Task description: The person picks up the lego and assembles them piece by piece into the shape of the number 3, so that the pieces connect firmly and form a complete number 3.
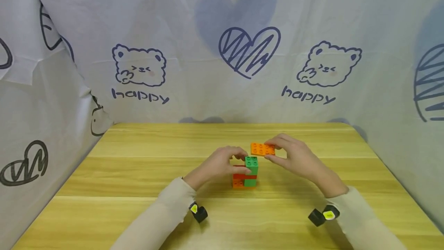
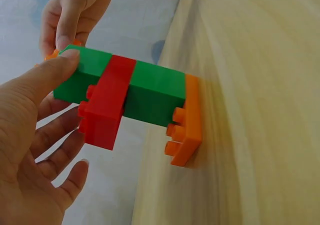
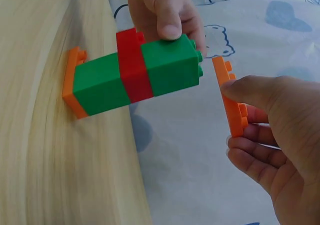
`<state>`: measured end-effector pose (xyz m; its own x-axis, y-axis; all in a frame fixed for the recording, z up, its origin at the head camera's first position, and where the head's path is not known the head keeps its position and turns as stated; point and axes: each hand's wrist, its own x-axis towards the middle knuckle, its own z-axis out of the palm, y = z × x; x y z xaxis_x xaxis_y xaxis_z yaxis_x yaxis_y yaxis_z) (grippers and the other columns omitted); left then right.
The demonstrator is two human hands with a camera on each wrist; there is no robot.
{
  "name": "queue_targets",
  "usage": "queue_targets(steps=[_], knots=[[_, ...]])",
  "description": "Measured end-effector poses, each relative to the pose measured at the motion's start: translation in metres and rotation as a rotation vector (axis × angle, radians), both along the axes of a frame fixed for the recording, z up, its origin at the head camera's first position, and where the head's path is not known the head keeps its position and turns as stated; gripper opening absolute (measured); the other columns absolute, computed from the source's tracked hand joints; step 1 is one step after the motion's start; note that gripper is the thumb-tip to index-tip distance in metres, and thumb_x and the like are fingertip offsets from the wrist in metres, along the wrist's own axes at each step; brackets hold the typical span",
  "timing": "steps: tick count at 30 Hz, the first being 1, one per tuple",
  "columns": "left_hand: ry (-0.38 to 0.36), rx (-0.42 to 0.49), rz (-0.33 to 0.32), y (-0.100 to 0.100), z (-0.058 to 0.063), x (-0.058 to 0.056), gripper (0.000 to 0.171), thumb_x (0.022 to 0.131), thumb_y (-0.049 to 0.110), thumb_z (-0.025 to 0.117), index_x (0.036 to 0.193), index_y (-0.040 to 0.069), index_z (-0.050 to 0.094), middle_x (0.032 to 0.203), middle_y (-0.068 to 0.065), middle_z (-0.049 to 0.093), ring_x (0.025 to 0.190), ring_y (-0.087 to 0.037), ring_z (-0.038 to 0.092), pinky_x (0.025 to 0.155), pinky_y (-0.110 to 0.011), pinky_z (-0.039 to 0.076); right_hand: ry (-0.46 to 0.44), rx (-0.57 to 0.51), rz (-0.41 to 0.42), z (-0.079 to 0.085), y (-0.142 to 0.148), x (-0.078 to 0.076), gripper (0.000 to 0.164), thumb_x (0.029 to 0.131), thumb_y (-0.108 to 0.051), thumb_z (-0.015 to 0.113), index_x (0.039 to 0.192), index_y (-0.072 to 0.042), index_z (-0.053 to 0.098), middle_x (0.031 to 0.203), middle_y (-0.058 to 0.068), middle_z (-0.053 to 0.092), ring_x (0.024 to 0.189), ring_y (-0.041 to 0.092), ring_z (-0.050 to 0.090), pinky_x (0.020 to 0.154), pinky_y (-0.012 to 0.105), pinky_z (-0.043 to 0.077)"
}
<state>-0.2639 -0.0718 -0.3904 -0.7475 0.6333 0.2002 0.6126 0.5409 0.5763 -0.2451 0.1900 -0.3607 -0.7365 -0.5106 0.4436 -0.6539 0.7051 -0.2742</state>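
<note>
A small stack of toy building blocks stands upright on the table. At its bottom is a flat orange block [image 2: 189, 130], then a green block [image 2: 156, 92], a red block [image 2: 107, 102] jutting toward the left, and a green block [image 3: 170, 65] on top with bare studs. My left hand [image 1: 219, 162] pinches that top green block, thumb on the near face and fingers behind. Just above and right of the stack, my right hand [image 1: 299, 158] holds another flat orange block [image 1: 258, 149] by its right end, studs up. A gap shows between this block and the top studs.
The stack sits near the middle of a wooden table [image 1: 145, 165]. White cloth [image 1: 194, 88] with bear and heart drawings hangs behind the table and along its sides. Each wrist wears a small black camera, such as the left one [image 1: 200, 214].
</note>
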Motion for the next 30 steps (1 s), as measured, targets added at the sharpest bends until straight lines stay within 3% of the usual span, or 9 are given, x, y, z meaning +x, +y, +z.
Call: queue_targets(steps=[9, 14, 22, 30], knots=[[-0.034, -0.006, -0.054, 0.000, 0.005, -0.008, 0.038, 0.080, 0.045, 0.079, 0.106, 0.020, 0.066, 0.102, 0.010, 0.067, 0.096, -0.008, 0.059, 0.088, -0.034, 0.048, -0.034, 0.014, 0.077, 0.011, -0.008, 0.006, 0.035, 0.085, -0.030, 0.079, 0.114, -0.014, 0.069, 0.105, -0.005, 0.064, 0.092, 0.012, 0.058, 0.082, 0.035, 0.052], [-0.038, -0.017, -0.066, 0.000, 0.007, -0.010, 0.037, 0.080, 0.046, 0.078, 0.099, 0.019, 0.063, 0.098, 0.006, 0.065, 0.091, -0.009, 0.058, 0.086, -0.035, 0.048, -0.080, 0.048, 0.099, 0.015, -0.013, 0.010, 0.036, 0.085, -0.034, 0.077, 0.114, -0.015, 0.069, 0.107, -0.007, 0.064, 0.093, 0.011, 0.059, 0.083, 0.034, 0.053], [-0.046, -0.018, -0.065, 0.001, 0.006, -0.011, 0.039, 0.079, 0.046, 0.079, 0.107, 0.023, 0.065, 0.096, 0.015, 0.063, 0.092, -0.009, 0.059, 0.087, -0.033, 0.047, -0.096, 0.094, 0.127, 0.017, -0.023, 0.009, 0.033, 0.087, -0.034, 0.076, 0.113, -0.014, 0.069, 0.105, -0.007, 0.064, 0.093, 0.008, 0.060, 0.083, 0.031, 0.053], [-0.038, 0.010, -0.064, 0.001, 0.004, -0.010, 0.041, 0.078, 0.045, 0.080, 0.109, 0.021, 0.067, 0.101, 0.015, 0.066, 0.088, -0.005, 0.058, 0.083, -0.034, 0.049, -0.096, 0.105, 0.164, 0.015, -0.030, 0.006, 0.033, 0.088, -0.036, 0.074, 0.112, -0.013, 0.070, 0.104, -0.006, 0.064, 0.091, 0.011, 0.062, 0.081, 0.032, 0.053]])
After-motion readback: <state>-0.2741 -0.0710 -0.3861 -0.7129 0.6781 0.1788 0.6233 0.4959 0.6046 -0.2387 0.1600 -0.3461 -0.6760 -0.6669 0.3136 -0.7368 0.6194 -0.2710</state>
